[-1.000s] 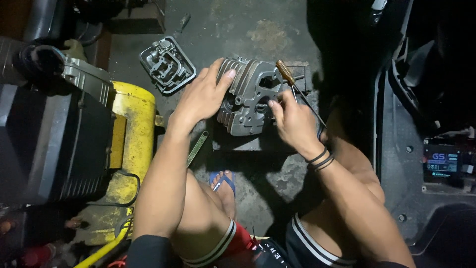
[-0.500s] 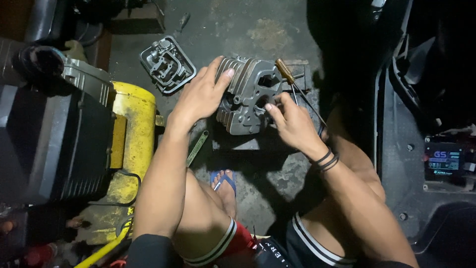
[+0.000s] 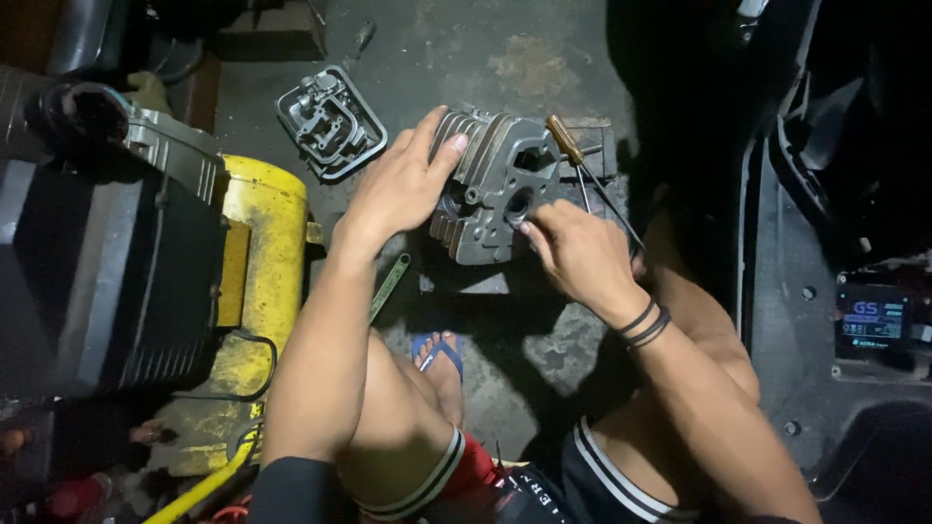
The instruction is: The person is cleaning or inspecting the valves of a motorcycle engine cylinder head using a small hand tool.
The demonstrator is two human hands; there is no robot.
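Observation:
A grey finned engine cylinder head (image 3: pixel 500 180) stands on the concrete floor between my knees. My left hand (image 3: pixel 403 184) lies over its left side, fingers spread across the fins and holding it steady. My right hand (image 3: pixel 573 247) is at its lower right, fingertips pinched at a round hole in the casting; whether they hold a small part is hidden. A screwdriver with a brown handle (image 3: pixel 568 146) lies just behind the head, its shaft running toward my right hand.
A grey engine cover (image 3: pixel 330 121) lies on the floor at the back left. A yellow tank (image 3: pixel 257 281) and a dark machine (image 3: pixel 107 262) fill the left. A wrench (image 3: pixel 388 286) lies by my left forearm. Dark vehicle panels (image 3: pixel 835 243) stand at right.
My right hand has shifted a little left and down, toward the hole in the cylinder head. My left hand stays on the fins.

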